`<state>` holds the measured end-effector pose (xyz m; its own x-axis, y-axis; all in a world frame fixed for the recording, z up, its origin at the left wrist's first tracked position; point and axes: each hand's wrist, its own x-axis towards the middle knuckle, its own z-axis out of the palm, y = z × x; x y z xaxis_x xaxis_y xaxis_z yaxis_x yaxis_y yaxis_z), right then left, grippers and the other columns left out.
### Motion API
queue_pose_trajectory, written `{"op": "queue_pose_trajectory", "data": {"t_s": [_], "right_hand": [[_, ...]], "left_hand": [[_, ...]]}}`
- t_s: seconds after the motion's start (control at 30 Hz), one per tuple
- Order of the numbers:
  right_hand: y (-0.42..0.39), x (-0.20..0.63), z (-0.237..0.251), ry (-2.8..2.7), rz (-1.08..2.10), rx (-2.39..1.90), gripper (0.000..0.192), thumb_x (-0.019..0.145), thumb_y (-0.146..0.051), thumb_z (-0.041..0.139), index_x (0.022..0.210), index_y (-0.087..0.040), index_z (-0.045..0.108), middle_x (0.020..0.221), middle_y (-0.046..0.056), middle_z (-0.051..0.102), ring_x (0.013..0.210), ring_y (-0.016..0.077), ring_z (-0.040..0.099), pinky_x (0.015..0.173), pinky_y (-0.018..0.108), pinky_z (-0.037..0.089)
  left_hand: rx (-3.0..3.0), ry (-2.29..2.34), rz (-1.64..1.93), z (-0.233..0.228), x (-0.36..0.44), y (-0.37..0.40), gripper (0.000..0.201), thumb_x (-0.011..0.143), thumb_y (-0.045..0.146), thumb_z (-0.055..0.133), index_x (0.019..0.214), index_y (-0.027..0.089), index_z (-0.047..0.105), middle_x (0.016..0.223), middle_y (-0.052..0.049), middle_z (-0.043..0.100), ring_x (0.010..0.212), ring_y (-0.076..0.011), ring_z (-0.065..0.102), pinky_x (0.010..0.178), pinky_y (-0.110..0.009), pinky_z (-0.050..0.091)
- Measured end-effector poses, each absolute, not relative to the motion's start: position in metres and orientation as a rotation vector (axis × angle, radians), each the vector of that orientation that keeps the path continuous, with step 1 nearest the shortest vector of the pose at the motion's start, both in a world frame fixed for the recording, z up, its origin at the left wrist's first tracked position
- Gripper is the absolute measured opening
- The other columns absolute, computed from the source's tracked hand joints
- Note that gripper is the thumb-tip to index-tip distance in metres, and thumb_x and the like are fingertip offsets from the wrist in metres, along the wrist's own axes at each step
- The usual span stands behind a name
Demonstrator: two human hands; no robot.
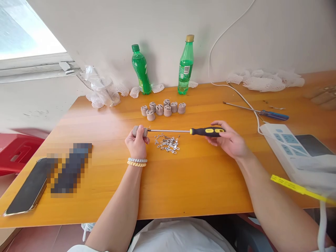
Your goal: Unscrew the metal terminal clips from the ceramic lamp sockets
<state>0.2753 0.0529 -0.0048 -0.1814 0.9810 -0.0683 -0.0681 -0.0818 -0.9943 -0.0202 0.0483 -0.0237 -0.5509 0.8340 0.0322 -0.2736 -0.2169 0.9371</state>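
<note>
Left of the frame centre, the left hand (137, 140) is closing around a small grey socket (139, 131), holding it just above the surface (183, 182). The screwdriver (189, 131) is lying level, its tip touching the socket. Below its shaft, small metal parts (168, 143) are lying. Right of centre, the right hand (229, 140) is gripping the yellow-black handle.

Bare forearms — beaded bracelets (137, 162), white shirt (181, 236)
</note>
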Motion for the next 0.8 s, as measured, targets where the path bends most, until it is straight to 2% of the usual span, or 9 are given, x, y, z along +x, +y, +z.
{"op": "queue_pose_trajectory", "data": {"t_s": [0.1, 0.2, 0.3, 0.4, 0.5, 0.57, 0.63, 0.7, 0.8], "right_hand": [[0.054, 0.277, -0.008, -1.255, 1.289, -1.206, 0.032, 0.083, -0.055, 0.057, 0.092, -0.025, 0.05, 0.051, -0.003, 0.055, 0.041, 0.0139, 0.046, 0.042, 0.026, 0.031], [0.055, 0.28, -0.015, -1.357, 1.101, -1.358, 0.048, 0.088, -0.064, 0.039, 0.069, -0.022, 0.051, 0.036, -0.004, 0.037, 0.034, 0.0115, 0.034, 0.04, 0.027, 0.025], [0.056, 0.281, -0.014, -1.369, 1.233, -1.311, 0.054, 0.088, -0.066, 0.032, 0.069, -0.02, 0.054, 0.045, 0.003, 0.051, 0.042, 0.0151, 0.047, 0.042, 0.029, 0.031], [0.054, 0.278, -0.008, -1.261, 1.408, -1.102, 0.035, 0.082, -0.056, 0.052, 0.095, -0.024, 0.053, 0.071, 0.004, 0.067, 0.059, 0.019, 0.059, 0.049, 0.03, 0.039], [0.054, 0.276, -0.009, -1.246, 1.317, -1.144, 0.031, 0.081, -0.051, 0.059, 0.097, -0.026, 0.049, 0.059, -0.002, 0.061, 0.048, 0.0156, 0.052, 0.046, 0.027, 0.035], [0.055, 0.278, -0.013, -1.309, 1.153, -1.269, 0.034, 0.086, -0.058, 0.05, 0.084, -0.024, 0.052, 0.042, -0.004, 0.047, 0.037, 0.0126, 0.04, 0.041, 0.026, 0.028], [0.055, 0.279, -0.014, -1.367, 1.026, -1.364, 0.049, 0.089, -0.064, 0.038, 0.067, -0.022, 0.051, 0.035, -0.003, 0.037, 0.034, 0.0118, 0.034, 0.039, 0.028, 0.026], [0.055, 0.279, -0.012, -1.383, 1.071, -1.347, 0.056, 0.089, -0.067, 0.032, 0.062, -0.021, 0.051, 0.039, 0.001, 0.044, 0.038, 0.0136, 0.041, 0.041, 0.029, 0.03], [0.053, 0.278, -0.006, -1.315, 1.302, -1.165, 0.04, 0.085, -0.061, 0.045, 0.088, -0.023, 0.055, 0.063, 0.004, 0.064, 0.053, 0.0185, 0.057, 0.046, 0.03, 0.038]], "left_hand": [[0.739, 1.268, 1.839, -0.025, -0.021, 0.048, 0.043, 0.071, 0.036, 0.07, 0.056, 0.019, 0.034, 0.053, 0.006, 0.039, 0.039, -0.0039, 0.035, 0.036, -0.021, 0.033], [0.771, 1.267, 1.822, -0.025, -0.02, 0.048, 0.044, 0.072, 0.036, 0.07, 0.055, 0.019, 0.033, 0.052, 0.007, 0.038, 0.038, -0.0043, 0.036, 0.036, -0.021, 0.033], [0.791, 1.234, 1.84, -0.025, -0.02, 0.047, 0.046, 0.072, 0.035, 0.07, 0.055, 0.019, 0.03, 0.053, 0.006, 0.038, 0.039, -0.004, 0.035, 0.036, -0.021, 0.032], [0.768, 1.252, 1.868, -0.024, -0.02, 0.047, 0.043, 0.072, 0.034, 0.07, 0.055, 0.019, 0.033, 0.054, 0.006, 0.039, 0.039, -0.0038, 0.035, 0.036, -0.021, 0.032], [0.746, 1.263, 1.872, -0.024, -0.019, 0.047, 0.041, 0.072, 0.035, 0.07, 0.056, 0.019, 0.035, 0.054, 0.006, 0.04, 0.038, -0.0041, 0.035, 0.036, -0.021, 0.032], [0.755, 1.26, 1.865, -0.024, -0.018, 0.046, 0.041, 0.072, 0.035, 0.07, 0.057, 0.019, 0.036, 0.053, 0.006, 0.039, 0.038, -0.0042, 0.035, 0.036, -0.021, 0.033], [0.774, 1.268, 1.858, -0.023, -0.017, 0.046, 0.042, 0.072, 0.036, 0.071, 0.057, 0.019, 0.036, 0.053, 0.007, 0.038, 0.039, -0.0042, 0.035, 0.036, -0.021, 0.034], [0.789, 1.27, 1.855, -0.023, -0.017, 0.045, 0.042, 0.072, 0.037, 0.071, 0.057, 0.019, 0.036, 0.053, 0.007, 0.038, 0.039, -0.0041, 0.035, 0.036, -0.021, 0.034], [0.778, 1.271, 1.864, -0.022, -0.017, 0.045, 0.041, 0.072, 0.037, 0.07, 0.057, 0.019, 0.036, 0.053, 0.007, 0.038, 0.039, -0.0039, 0.035, 0.036, -0.021, 0.033]]}}
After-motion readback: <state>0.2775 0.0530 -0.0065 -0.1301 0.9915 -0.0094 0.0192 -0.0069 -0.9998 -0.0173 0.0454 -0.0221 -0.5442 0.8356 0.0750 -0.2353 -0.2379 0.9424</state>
